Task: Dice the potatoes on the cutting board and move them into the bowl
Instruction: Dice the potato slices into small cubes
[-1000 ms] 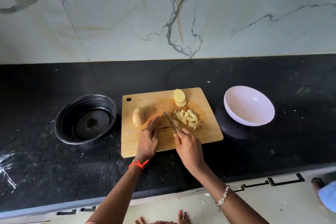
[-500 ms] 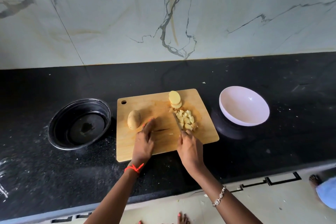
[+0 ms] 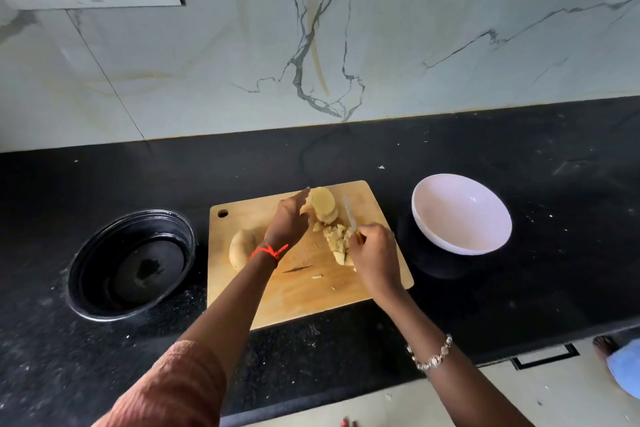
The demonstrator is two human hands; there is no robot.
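On the wooden cutting board (image 3: 304, 291), near its far edge, a stack of potato slices (image 3: 323, 204) lies tipped, its long axis running near to far; the left hand (image 3: 287, 222) touches its left side, fingers stretched, grip impossible to tell; the right hand (image 3: 372, 253) is clenched round a knife (image 3: 349, 215), blade pointing far, over the diced pile (image 3: 337, 241); a whole potato (image 3: 242, 248) lies left, lengthwise near to far; the white bowl (image 3: 460, 215) stands right of the board.

A black speckled stone countertop (image 3: 519, 288) carries 3 things in a row: a round black shallow dish (image 3: 131, 263) at the left, a rectangular pale wooden cutting board (image 3: 311, 295) in the middle, a round white bowl (image 3: 460, 215) at the right. Pale crumbs (image 3: 381, 167) dot it.
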